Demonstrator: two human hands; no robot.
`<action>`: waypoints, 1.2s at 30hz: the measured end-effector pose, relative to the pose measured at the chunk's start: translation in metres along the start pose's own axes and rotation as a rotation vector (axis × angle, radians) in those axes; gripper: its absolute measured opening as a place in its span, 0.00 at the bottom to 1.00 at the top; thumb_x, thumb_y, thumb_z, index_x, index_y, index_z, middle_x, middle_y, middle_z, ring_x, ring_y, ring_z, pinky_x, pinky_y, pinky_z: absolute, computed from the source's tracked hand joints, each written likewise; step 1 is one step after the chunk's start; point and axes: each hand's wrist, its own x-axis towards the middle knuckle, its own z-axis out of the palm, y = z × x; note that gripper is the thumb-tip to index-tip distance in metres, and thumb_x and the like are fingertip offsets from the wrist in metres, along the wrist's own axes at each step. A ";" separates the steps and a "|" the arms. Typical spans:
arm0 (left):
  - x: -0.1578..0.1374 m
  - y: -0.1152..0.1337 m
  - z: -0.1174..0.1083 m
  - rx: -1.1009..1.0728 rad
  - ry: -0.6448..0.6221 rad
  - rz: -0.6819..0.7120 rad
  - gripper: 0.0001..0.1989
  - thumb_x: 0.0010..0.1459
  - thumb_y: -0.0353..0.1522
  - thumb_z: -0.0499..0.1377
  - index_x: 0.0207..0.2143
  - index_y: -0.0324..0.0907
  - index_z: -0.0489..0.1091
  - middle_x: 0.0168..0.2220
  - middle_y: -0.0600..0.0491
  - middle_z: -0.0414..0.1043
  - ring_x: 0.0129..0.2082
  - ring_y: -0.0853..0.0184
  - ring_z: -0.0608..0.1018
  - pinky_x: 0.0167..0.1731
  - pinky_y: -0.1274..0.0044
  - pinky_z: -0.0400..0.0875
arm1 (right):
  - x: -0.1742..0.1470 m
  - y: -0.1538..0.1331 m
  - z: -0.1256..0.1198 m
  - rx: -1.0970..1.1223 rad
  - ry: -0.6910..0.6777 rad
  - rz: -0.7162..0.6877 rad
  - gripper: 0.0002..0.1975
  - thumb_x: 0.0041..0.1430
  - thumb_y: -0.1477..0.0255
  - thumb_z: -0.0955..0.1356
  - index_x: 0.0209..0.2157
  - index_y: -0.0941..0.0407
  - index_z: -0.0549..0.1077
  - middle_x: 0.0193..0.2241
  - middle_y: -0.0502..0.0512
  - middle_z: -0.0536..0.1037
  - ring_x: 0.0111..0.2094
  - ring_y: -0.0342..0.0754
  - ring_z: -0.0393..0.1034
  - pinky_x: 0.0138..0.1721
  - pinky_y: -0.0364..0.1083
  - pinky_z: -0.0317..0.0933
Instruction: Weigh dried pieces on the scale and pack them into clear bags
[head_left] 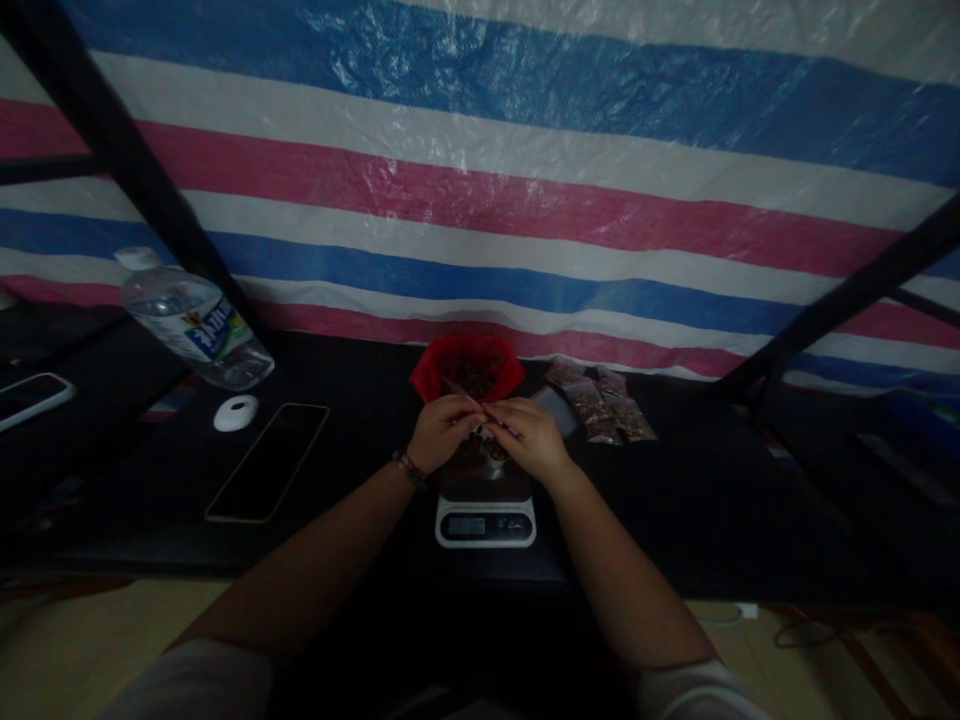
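From the head view, the light in here is dim, and I see two bare forearms reaching in over a black worktop (pixel 637 520). The left hand (pixel 444 432), with a beaded bracelet (pixel 409 468) at its wrist, and the right hand (pixel 531 432) meet at the fingertips. Both are nearly closed, thumbs against fingers, pinching a thin pale piece (pixel 463 393) between them; it is too dark to tell what that is. They are above the plate of a white kitchen scale (pixel 486 538), whose small display faces the person, its digits too faint for me to read. On that plate, partly hidden by the hands, sits a small container (pixel 496 466) with brown bits in it.

Just behind the hands stands an open red bag (pixel 426 375), with more dark brown bits inside. To the right of it lie several small clear packets (pixel 600 408) filled with brown bits, bunched together and overlapping; a flat greyish sheet (pixel 556 408) lies between them and the right hand.

Over on the left, well apart from the hands, a dark-screened phone (pixel 270 465) lies flat near a rounded white case (pixel 235 412), with a clear labelled bottle (pixel 199 320) standing just behind. A second phone (pixel 34 398) lies at the far left. A striped plastic sheet (pixel 487 230) in blue, white and red hangs behind everything, between slanting black bars (pixel 120 130).
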 end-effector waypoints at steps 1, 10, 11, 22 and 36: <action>-0.001 0.000 0.000 0.005 0.007 -0.002 0.10 0.57 0.37 0.57 0.29 0.41 0.74 0.29 0.51 0.75 0.30 0.68 0.76 0.34 0.76 0.71 | 0.000 0.000 -0.001 0.006 -0.016 -0.002 0.12 0.60 0.72 0.65 0.45 0.53 0.75 0.37 0.55 0.80 0.39 0.47 0.73 0.43 0.47 0.67; -0.002 0.012 0.003 0.080 -0.021 0.058 0.09 0.58 0.36 0.56 0.29 0.41 0.72 0.29 0.52 0.75 0.30 0.69 0.75 0.34 0.76 0.69 | 0.000 -0.003 -0.004 -0.022 0.034 0.076 0.08 0.59 0.73 0.64 0.32 0.55 0.76 0.30 0.54 0.79 0.33 0.46 0.72 0.39 0.46 0.66; -0.002 0.014 0.004 0.096 -0.009 0.062 0.08 0.58 0.35 0.56 0.29 0.41 0.72 0.29 0.52 0.74 0.30 0.69 0.75 0.33 0.76 0.69 | 0.000 -0.005 -0.004 -0.050 0.054 0.093 0.08 0.58 0.72 0.64 0.30 0.55 0.75 0.29 0.54 0.78 0.32 0.46 0.72 0.38 0.46 0.65; -0.006 0.016 0.013 0.194 0.193 -0.014 0.08 0.49 0.29 0.57 0.19 0.42 0.63 0.20 0.56 0.67 0.22 0.71 0.69 0.26 0.78 0.65 | -0.001 -0.007 0.010 -0.193 0.227 0.182 0.07 0.56 0.75 0.63 0.30 0.55 0.73 0.29 0.55 0.75 0.35 0.49 0.70 0.39 0.49 0.66; -0.004 0.022 0.004 0.230 0.023 0.101 0.09 0.55 0.33 0.56 0.23 0.41 0.68 0.23 0.54 0.71 0.25 0.70 0.73 0.29 0.77 0.68 | -0.008 0.003 0.017 -0.100 0.108 0.005 0.15 0.60 0.76 0.62 0.47 0.53 0.73 0.46 0.58 0.75 0.47 0.48 0.70 0.47 0.48 0.68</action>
